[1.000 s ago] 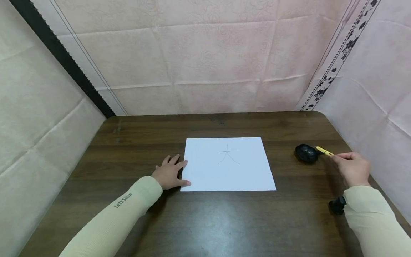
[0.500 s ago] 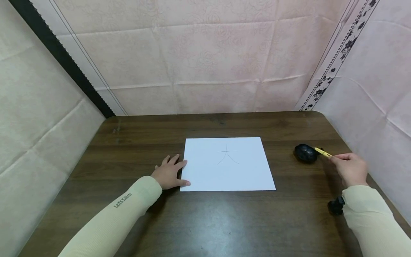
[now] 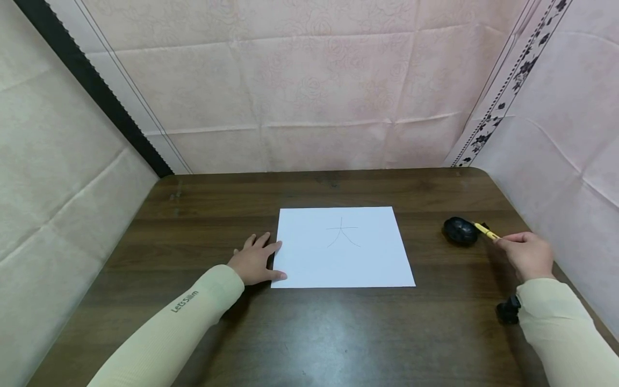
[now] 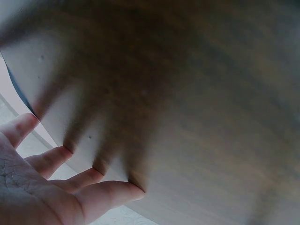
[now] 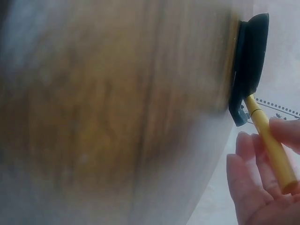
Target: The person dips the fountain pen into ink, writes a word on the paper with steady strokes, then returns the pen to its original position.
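Note:
A white sheet of paper (image 3: pixel 377 263) lies on the table, with thin strokes drawn near its top middle. My left hand (image 3: pixel 256 263) rests at its left edge, fingers spread, thumb and index finger on the paper; in the left wrist view fingertips (image 4: pixel 133 188) touch the surface. At the right, my right hand (image 3: pixel 529 255) pinches a yellow pen (image 3: pixel 487 231) near its rear end. The pen's front end meets a glossy black oval base (image 3: pixel 460 231). The right wrist view shows the pen (image 5: pixel 272 145) against the base (image 5: pixel 253 56); its tip is hidden there.
The brown wooden table (image 3: pixel 329 333) carries the paper and the base. Pale patterned cloth (image 3: pixel 309 86) hangs behind it and on both sides. A black device (image 3: pixel 508 310) sits at my right wrist.
The pen's front end has shifted slightly left and down, closer against the black base, and my right hand has moved a little left. My left hand stays where it was on the paper.

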A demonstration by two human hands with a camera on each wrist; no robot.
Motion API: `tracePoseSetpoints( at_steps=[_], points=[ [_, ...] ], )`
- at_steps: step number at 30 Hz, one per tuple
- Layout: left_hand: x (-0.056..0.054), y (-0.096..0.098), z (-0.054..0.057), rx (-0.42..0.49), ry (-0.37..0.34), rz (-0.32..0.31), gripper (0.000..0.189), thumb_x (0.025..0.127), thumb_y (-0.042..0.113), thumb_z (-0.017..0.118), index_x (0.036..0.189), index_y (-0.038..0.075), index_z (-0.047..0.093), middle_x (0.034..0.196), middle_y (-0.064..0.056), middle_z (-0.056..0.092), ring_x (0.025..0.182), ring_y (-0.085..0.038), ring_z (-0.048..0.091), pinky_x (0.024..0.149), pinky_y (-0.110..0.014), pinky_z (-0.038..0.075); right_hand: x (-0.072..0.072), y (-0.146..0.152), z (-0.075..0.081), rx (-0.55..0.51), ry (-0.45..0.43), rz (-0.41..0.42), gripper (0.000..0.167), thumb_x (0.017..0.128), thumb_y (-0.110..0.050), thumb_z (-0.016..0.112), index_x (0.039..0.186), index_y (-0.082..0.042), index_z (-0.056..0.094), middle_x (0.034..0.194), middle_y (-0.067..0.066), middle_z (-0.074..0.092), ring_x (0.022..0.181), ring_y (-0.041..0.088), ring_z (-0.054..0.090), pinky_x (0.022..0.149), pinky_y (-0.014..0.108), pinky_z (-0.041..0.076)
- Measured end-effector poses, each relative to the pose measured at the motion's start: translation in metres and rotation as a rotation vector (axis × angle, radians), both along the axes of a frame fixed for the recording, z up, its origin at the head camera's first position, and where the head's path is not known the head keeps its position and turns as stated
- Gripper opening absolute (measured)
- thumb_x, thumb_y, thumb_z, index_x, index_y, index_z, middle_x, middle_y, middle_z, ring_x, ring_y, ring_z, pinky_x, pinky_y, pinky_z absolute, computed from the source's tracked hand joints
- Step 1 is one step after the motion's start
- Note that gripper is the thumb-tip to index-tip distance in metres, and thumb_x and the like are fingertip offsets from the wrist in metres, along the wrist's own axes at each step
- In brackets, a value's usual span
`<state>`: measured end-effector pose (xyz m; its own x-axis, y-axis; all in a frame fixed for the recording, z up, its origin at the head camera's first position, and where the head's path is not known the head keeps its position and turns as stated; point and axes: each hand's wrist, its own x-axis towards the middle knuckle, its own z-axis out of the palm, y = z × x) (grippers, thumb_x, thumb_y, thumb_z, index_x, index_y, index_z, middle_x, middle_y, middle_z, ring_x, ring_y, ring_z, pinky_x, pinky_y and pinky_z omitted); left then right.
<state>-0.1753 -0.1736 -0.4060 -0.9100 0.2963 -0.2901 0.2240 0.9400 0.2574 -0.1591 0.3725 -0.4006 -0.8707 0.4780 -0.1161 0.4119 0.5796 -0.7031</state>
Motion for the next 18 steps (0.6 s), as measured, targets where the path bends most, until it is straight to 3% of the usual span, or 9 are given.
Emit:
tracePoseSetpoints(
  at_steps=[4,11,18],
  points=[
    [-0.0005,0.0,-0.0007,-0.004,0.001,0.001,0.084,0.082,0.057,0.069,0.15,0.02,0.037,0.158,-0.017,0.021,0.142,-0.049,0.016,0.097,-0.076,0.026,0.0002,0.0003,0.0004,0.008,-0.018,0.011,0.037,0.091,-0.025,0.062,0.108,0.008,0.062,0.076,0.002,0.057,0.061,0.016,0.047,0.048,0.033,0.042],
    [-0.0007,-0.0002,-0.0003,-0.003,-0.001,0.003,0.084,0.082,0.057,0.069,0.15,0.02,0.037,0.158,-0.017,0.021,0.142,-0.049,0.016,0.097,-0.076,0.026,-0.0018,0.0027,-0.0012,-0.001,-0.002,0.056,0.037,0.088,-0.02,0.065,0.107,0.012,0.061,0.064,-0.009,0.058,0.056,0.011,0.048,0.049,0.029,0.043],
    [-0.0009,-0.001,-0.001,-0.006,0.004,-0.001,0.084,0.082,0.057,0.068,0.15,0.02,0.037,0.158,-0.017,0.021,0.142,-0.05,0.016,0.097,-0.076,0.026,-0.005,0.0065,-0.0032,-0.032,0.003,0.113,0.042,0.088,-0.019,0.064,0.113,0.014,0.057,0.065,-0.01,0.059,0.055,0.009,0.054,0.049,0.029,0.047]
  ],
)
